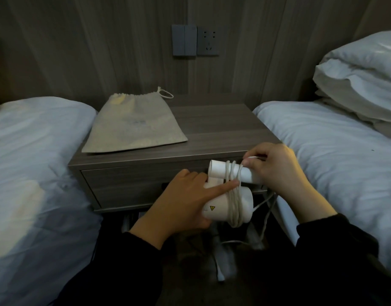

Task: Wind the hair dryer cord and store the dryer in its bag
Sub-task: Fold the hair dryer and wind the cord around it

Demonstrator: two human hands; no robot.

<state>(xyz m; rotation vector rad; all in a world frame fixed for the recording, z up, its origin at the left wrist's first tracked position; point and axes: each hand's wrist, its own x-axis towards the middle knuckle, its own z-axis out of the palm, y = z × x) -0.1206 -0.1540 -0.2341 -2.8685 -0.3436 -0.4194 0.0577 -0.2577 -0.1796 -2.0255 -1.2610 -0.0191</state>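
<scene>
- A hotel-like room is seen, with a wood-panelled wall carrying a switch (184, 40) and a socket (208, 41); a grey desk (223, 129) with a drawer (128, 184) stands between two white beds.
- A beige drawstring bag (134, 124) lies flat on the desk's left half, its gathered mouth toward the back edge and its bottom near the front left corner. It is untouched.
- The white hair dryer (218, 206) is held in the air just in front of the desk's front edge, toward its right corner, with its handle (218, 167) folded over the barrel.
- Several turns of the cord (234, 208) are already wound around handle and barrel together. A loose length (265, 208) hangs below toward the floor; its plug end cannot be clearly made out.
- The left hand (181, 202) is wrapped around the barrel, its grip closed on the body, with the forefinger laid straight across the turns.
- The right hand (276, 168) is at the far end of the handle; its grip is closed, and the cord is pinched between thumb and fingertips.
- Winding is judged to be in progress; bagging is not yet begun.
- The dryer is judged light, rigid and smooth, so the turns may slide off the barrel unless they are pressed down.
- The cord is judged limp yet springy, best taken close to the last turn.
- The bag is soft and is best taken at its mouth hem, which must be spread.
</scene>
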